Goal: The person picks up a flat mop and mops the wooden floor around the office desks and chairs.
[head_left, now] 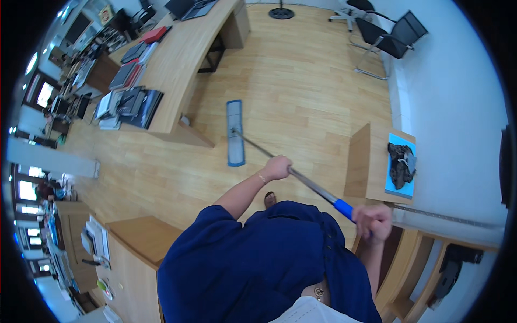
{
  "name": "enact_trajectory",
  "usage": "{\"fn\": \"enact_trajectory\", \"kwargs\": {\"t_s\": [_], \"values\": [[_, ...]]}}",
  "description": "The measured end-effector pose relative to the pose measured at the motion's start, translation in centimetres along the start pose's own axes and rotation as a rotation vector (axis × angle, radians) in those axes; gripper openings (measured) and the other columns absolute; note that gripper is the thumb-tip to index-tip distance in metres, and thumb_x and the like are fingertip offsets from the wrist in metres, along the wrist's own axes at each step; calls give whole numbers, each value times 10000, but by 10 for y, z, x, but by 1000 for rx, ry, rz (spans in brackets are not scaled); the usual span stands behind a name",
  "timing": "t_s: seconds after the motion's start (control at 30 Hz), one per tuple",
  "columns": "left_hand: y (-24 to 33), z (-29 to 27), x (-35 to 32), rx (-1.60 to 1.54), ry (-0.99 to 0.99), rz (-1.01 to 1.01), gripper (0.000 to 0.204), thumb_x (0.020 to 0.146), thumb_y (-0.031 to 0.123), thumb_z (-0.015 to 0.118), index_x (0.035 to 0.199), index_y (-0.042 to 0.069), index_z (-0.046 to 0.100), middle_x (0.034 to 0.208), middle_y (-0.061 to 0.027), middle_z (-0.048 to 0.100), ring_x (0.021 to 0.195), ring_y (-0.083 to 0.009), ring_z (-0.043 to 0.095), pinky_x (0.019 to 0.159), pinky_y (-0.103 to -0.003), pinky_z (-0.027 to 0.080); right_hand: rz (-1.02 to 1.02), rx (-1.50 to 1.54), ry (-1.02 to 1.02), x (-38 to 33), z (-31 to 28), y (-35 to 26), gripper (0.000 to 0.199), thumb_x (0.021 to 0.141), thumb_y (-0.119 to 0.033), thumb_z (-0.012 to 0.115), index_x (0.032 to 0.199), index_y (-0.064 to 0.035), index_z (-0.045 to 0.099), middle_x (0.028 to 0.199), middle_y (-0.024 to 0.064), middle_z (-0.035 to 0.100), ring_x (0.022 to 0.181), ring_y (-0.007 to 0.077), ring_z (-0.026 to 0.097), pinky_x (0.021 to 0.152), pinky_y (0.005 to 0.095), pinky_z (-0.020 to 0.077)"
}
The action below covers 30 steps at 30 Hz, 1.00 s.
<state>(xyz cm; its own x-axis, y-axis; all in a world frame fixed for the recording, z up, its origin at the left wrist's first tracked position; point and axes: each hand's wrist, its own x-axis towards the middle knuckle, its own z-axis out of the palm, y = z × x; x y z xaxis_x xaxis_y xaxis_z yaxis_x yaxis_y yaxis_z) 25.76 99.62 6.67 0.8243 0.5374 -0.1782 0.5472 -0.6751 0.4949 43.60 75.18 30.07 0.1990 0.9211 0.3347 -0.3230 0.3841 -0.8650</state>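
A long flat mop lies across my front, its metal handle slanting from upper left to lower right. My left hand is closed round the shaft partway down. Higher up, my right hand grips the end by the blue grip. The mop head, a narrow grey pad with a blue edge, rests flat on the wooden floor, left of centre. It sits a short way from the end panel of the long desk.
The long wooden desk at the left carries folders and a laptop. At the right stands a small wooden cabinet with a dark bag. Beyond are a black chair and a round black base. Another desk is near left.
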Motion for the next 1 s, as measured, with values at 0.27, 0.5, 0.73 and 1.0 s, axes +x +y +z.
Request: {"fn": "enact_trajectory", "kwargs": {"t_s": [0.27, 0.5, 0.73, 1.0], "values": [[29, 52, 11, 178, -180, -33, 131, 703, 217, 617, 718, 91, 651, 779, -150, 642, 782, -342, 620, 664, -452, 505, 421, -60, 330, -74, -33, -10, 175, 848, -74, 542, 888, 51, 658, 500, 66, 520, 386, 105, 439, 422, 215, 352], [201, 103, 29, 129, -177, 171, 111, 690, 186, 584, 685, 107, 662, 733, -147, 639, 759, -327, 629, 641, -439, 509, 181, -299, 352, -150, -85, -145, 207, 838, -121, 541, 857, 30, 681, 447, 17, 480, 374, 82, 419, 550, 251, 420], [370, 127, 51, -35, -225, 364, 104, 683, 192, 613, 684, 103, 666, 718, -141, 638, 734, -322, 634, 614, -448, 504, -106, -481, 160, -202, -113, -266, 363, 940, -341, 470, 1025, -20, 618, 415, -33, 445, 358, 84, 430, 582, 276, 435], [469, 151, 46, -194, -277, 652, 128, 662, 235, 638, 675, 110, 664, 689, -130, 636, 689, -328, 631, 582, -458, 495, -421, -688, 151, -249, -91, -317, 321, 870, -181, 506, 1099, 44, 521, 508, 29, 490, 441, 147, 472, 575, 329, 460]]}}
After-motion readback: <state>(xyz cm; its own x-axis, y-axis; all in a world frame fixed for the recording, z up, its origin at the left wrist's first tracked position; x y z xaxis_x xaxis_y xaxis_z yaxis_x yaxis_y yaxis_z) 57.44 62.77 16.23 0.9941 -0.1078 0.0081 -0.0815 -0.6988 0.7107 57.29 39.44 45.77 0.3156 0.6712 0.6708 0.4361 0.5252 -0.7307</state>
